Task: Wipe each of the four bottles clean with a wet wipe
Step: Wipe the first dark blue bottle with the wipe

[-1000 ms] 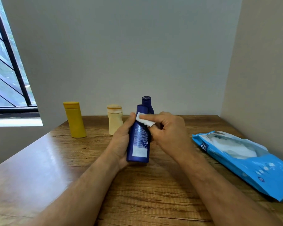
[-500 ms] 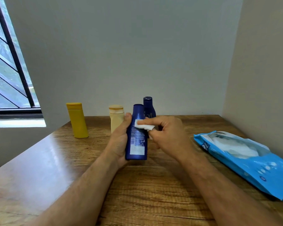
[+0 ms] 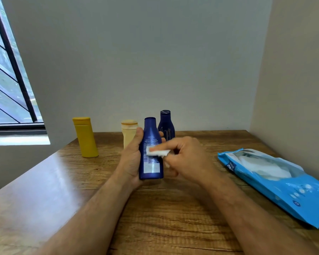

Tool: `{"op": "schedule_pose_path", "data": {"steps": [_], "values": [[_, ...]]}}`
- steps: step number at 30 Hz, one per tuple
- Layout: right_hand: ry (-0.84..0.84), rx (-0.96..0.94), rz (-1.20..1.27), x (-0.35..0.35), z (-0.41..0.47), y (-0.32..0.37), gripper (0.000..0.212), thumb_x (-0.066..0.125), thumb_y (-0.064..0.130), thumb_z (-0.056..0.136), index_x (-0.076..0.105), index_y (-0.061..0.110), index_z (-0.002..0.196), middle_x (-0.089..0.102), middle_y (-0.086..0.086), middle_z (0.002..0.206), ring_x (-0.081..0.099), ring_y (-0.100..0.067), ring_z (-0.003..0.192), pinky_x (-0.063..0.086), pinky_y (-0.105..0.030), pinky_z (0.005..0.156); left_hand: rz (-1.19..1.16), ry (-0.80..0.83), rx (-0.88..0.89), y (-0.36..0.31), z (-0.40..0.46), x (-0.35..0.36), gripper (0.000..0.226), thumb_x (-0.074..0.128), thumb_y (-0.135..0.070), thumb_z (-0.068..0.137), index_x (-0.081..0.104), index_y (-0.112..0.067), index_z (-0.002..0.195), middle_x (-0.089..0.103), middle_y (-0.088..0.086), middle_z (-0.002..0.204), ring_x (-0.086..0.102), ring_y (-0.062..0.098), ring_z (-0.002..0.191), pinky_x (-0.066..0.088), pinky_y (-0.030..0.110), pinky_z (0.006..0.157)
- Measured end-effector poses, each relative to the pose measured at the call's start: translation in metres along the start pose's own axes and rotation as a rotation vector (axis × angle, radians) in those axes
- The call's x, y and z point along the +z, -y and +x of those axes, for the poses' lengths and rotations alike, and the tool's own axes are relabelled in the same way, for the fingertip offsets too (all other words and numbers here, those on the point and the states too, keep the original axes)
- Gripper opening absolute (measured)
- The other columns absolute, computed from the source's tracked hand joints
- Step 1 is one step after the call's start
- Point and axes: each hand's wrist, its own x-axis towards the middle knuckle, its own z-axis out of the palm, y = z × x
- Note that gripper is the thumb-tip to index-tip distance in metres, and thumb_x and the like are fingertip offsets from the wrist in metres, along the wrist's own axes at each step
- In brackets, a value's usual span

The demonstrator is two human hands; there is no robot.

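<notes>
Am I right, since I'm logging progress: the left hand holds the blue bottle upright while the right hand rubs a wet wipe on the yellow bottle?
Not quite. In the head view the right hand presses the wet wipe against the blue bottle, which the left hand holds upright. The yellow bottle stands untouched on the table.

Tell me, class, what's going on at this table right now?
A person is cleaning bottles. The left hand holds a blue bottle upright while the right hand presses a folded wet wipe against its label side. A yellow bottle, a cream bottle and a dark blue bottle stand behind on the wooden table; the wipes pack lies at the right.
</notes>
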Motion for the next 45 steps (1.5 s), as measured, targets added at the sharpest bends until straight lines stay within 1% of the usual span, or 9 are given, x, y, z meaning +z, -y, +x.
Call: {"op": "schedule_pose_path", "data": {"steps": [3,5,12,17,22,29,37,41,45], "values": [[-0.189,-0.070,0.060,0.002,0.005,-0.005,0.032,0.061,0.013,0.092,0.073,0.038,0.108,0.066,0.014,0.088,0.062,-0.009,0.068,0.056,-0.027,0.056,0.031,0.042,-0.001,0.004,-0.002,0.003,0.045,0.055,-0.050,0.095,0.076,-0.012,0.105,0.076,0.013,0.103,0.074,0.025,0.088,0.060,0.039,0.081],[-0.213,-0.086,0.092,0.003,0.005,-0.006,0.033,0.061,0.012,0.093,0.073,0.038,0.108,0.067,0.013,0.093,0.062,-0.006,0.069,0.051,-0.018,0.056,0.046,0.064,0.002,0.004,-0.004,0.005,0.039,0.059,-0.047,0.090,0.082,-0.015,0.093,0.076,0.013,0.101,0.074,0.024,0.087,0.059,0.040,0.082],[0.093,0.063,0.102,-0.001,-0.003,-0.004,0.034,0.064,0.002,0.085,0.078,0.033,0.093,0.069,0.012,0.093,0.062,-0.004,0.076,0.048,-0.013,0.057,-0.018,-0.044,-0.002,0.000,-0.001,-0.003,0.057,0.068,-0.047,0.085,0.063,-0.004,0.123,0.070,0.016,0.098,0.069,0.028,0.081,0.062,0.041,0.072],[-0.187,-0.084,0.061,0.003,0.005,-0.010,0.034,0.062,0.011,0.091,0.074,0.039,0.105,0.065,0.011,0.094,0.061,-0.011,0.079,0.050,-0.018,0.062,0.004,-0.004,0.061,0.002,-0.002,0.003,0.039,0.063,-0.036,0.092,0.064,-0.007,0.118,0.073,0.016,0.103,0.070,0.028,0.089,0.056,0.048,0.089],[-0.261,-0.149,0.048,0.008,0.006,-0.009,0.023,0.060,0.023,0.095,0.072,0.034,0.112,0.051,0.012,0.106,0.055,-0.003,0.098,0.054,-0.013,0.074,0.085,-0.017,0.064,0.006,-0.002,0.003,0.033,0.058,-0.031,0.099,0.065,-0.008,0.120,0.070,0.016,0.108,0.062,0.033,0.101,0.046,0.054,0.103],[-0.033,-0.213,-0.195,0.005,-0.001,-0.003,0.029,0.066,0.011,0.087,0.075,0.026,0.111,0.065,0.014,0.089,0.057,-0.003,0.078,0.042,-0.009,0.063,0.013,-0.138,0.105,0.000,0.000,0.000,0.050,0.061,-0.044,0.083,0.063,-0.006,0.116,0.071,0.010,0.084,0.070,0.021,0.068,0.061,0.034,0.062],[-0.410,-0.161,0.039,-0.001,0.005,-0.007,0.028,0.067,0.014,0.089,0.073,0.032,0.109,0.067,0.008,0.090,0.062,-0.007,0.082,0.057,-0.020,0.068,0.126,0.064,0.043,0.007,-0.008,0.009,0.027,0.054,-0.035,0.098,0.067,-0.012,0.103,0.069,0.007,0.080,0.065,0.017,0.063,0.057,0.028,0.056],[-0.086,-0.103,0.020,-0.001,0.000,0.000,0.022,0.072,0.012,0.085,0.076,0.026,0.102,0.066,0.016,0.083,0.061,-0.002,0.076,0.051,-0.017,0.063,0.046,-0.050,0.095,0.002,-0.004,0.004,0.034,0.051,-0.038,0.100,0.065,-0.009,0.110,0.071,0.009,0.087,0.069,0.019,0.071,0.060,0.032,0.063],[0.141,-0.112,-0.066,0.001,0.000,0.002,0.023,0.072,0.008,0.082,0.078,0.022,0.099,0.069,0.016,0.083,0.064,-0.003,0.075,0.052,-0.017,0.064,-0.011,-0.131,0.094,-0.002,0.000,-0.001,0.043,0.045,-0.045,0.102,0.063,-0.006,0.108,0.069,0.007,0.076,0.064,0.016,0.060,0.057,0.030,0.058]]}}
